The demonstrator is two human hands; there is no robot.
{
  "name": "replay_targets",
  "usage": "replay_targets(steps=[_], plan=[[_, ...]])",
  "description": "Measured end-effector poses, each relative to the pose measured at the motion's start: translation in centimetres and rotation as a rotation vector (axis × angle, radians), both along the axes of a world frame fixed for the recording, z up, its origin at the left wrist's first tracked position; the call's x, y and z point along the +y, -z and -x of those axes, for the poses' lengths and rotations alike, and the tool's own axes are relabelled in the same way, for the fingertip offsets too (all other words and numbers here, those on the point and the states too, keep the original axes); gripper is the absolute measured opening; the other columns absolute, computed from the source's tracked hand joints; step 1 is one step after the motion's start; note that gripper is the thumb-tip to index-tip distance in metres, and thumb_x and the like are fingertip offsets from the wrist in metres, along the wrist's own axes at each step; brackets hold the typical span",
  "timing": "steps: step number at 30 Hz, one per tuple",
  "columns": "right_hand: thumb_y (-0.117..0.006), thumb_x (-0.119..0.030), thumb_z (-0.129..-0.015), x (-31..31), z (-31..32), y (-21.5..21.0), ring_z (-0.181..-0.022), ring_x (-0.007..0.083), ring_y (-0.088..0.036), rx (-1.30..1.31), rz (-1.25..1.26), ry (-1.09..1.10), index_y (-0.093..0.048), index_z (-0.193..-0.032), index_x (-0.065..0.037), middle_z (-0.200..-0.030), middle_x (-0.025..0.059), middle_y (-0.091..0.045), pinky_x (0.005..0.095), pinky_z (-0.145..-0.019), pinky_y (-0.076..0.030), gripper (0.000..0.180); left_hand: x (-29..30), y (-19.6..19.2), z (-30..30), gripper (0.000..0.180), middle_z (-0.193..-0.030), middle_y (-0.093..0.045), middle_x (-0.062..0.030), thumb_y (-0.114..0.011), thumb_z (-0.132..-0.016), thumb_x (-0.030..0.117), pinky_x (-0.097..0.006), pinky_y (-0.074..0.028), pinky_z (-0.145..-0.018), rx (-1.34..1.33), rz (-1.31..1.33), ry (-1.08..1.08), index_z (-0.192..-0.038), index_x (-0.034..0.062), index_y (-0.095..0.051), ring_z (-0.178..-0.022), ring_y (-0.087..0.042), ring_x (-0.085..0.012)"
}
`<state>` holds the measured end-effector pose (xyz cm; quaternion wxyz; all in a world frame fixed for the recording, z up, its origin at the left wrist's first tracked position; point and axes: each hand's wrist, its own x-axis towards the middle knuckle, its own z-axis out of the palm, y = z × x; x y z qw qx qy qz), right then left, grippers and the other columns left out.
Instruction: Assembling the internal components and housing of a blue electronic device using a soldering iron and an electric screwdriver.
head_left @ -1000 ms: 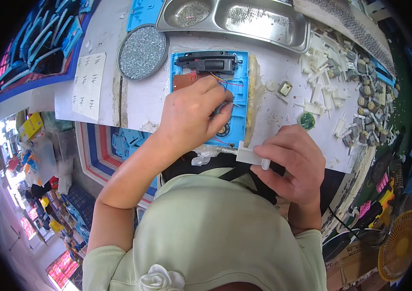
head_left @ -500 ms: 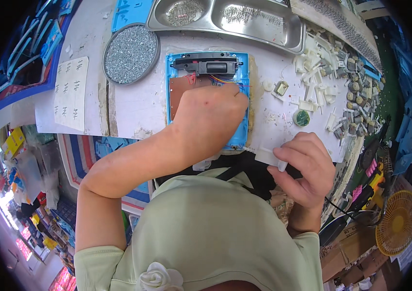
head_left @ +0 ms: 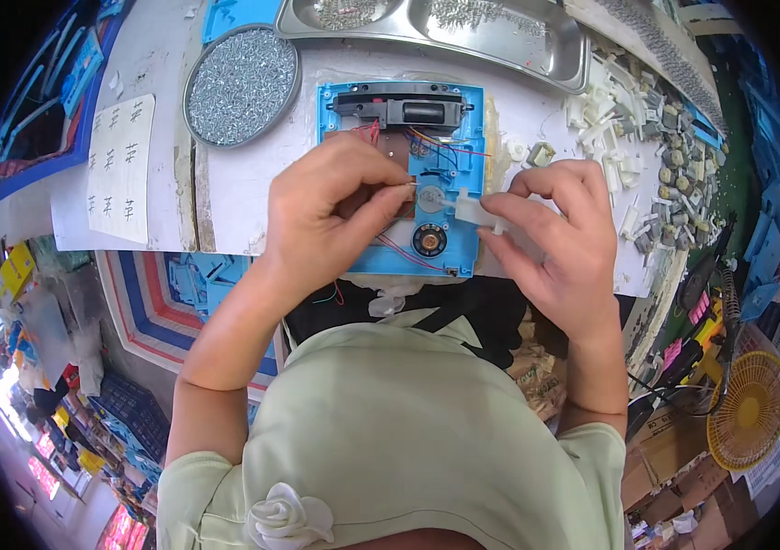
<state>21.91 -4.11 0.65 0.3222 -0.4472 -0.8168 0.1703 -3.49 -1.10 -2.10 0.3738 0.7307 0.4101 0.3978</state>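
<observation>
One blue casing [head_left: 461, 242], one speaker [head_left: 429, 240] inside, lay on the table [head_left: 236, 203].
Head view: the right hand [head_left: 566, 243] clamped one white part [head_left: 472, 210] at the casing's right edge; the left hand [head_left: 312, 209] had fingertips together, contents unclear; bare table lay leftward.

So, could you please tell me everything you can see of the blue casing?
The blue casing looks like plastic: a shallow, rectangular shell, open side up at the near edge of the table. A black module spans its far end, a round speaker-like part sits toward the person, and a brown board and thin wires show inside. The left hand covers part of its left side; the right hand holds a white plastic part over its right edge. Hand contact is unclear.
</observation>
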Motion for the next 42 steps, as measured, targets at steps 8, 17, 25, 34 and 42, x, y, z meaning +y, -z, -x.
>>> replay_targets(steps=[8, 17, 25, 34, 42], plan=[[-0.084, -0.004, -0.057, 2.6, 0.8, -2.0, -0.090, 0.0294, -0.057, -0.165, 0.049, -0.198, -0.072, -0.096, -0.008, -0.094, 0.0052, -0.063, 0.0395, -0.074, -0.050, 0.041, 0.1, 0.3, -0.4, 0.014, -0.081, -0.068, -0.0075, -0.078, -0.082, -0.004, -0.030, -0.047, -0.059, 0.010, -0.026, 0.007, -0.093, 0.0028, -0.072, -0.068, -0.061, -0.0189], [-0.079, -0.003, -0.063, 2.6, 0.7, -1.7, -0.088, 0.0294, -0.056, -0.135, 0.014, -0.193, -0.070, -0.089, -0.005, -0.091, 0.0063, -0.061, 0.0392, -0.072, -0.051, 0.028, 0.1, 0.7, -0.6, 0.013, -0.078, -0.066, -0.0052, -0.077, -0.084, -0.002, -0.028, -0.043, -0.058, -0.019, -0.028, -0.006, -0.093, 0.0040, -0.070, -0.058, -0.054, -0.0156], [-0.080, -0.004, -0.058, 1.7, 1.6, -1.2, -0.085, 0.0287, -0.057, -0.129, -0.068, -0.170, -0.072, -0.089, -0.005, -0.090, 0.0058, -0.063, 0.0378, -0.070, -0.050, 0.032, 0.0, 0.7, -0.6, 0.012, -0.076, -0.064, -0.0043, -0.077, -0.084, -0.002, -0.029, -0.042, -0.057, 0.012, -0.022, -0.012, -0.092, 0.0038, -0.070, -0.057, -0.052, -0.0144], [-0.087, -0.008, -0.063, 1.6, 0.3, 4.0, -0.086, 0.0270, -0.057, 0.155, 0.021, -0.116, -0.077, -0.097, -0.008, -0.094, 0.0054, -0.066, 0.0373, -0.073, -0.049, 0.036, -0.1, 0.9, -0.7, 0.013, -0.076, -0.064, -0.0052, -0.078, -0.084, -0.002, -0.029, -0.043, -0.056, 0.003, -0.040, -0.012, -0.093, 0.0038, -0.070, -0.057, -0.055, -0.0155], [-0.088, -0.009, -0.065, 1.5, 0.2, 4.6, -0.085, 0.0261, -0.058, 0.224, 0.088, -0.088, -0.078, -0.098, -0.007, -0.094, 0.0056, -0.066, 0.0362, -0.074, -0.048, 0.034, -0.5, 0.6, -0.4, 0.012, -0.086, -0.067, -0.0081, -0.075, -0.085, -0.006, -0.025, -0.047, -0.060, 0.018, 0.044, 0.012, -0.095, 0.0003, -0.072, -0.071, -0.062, -0.0143]])
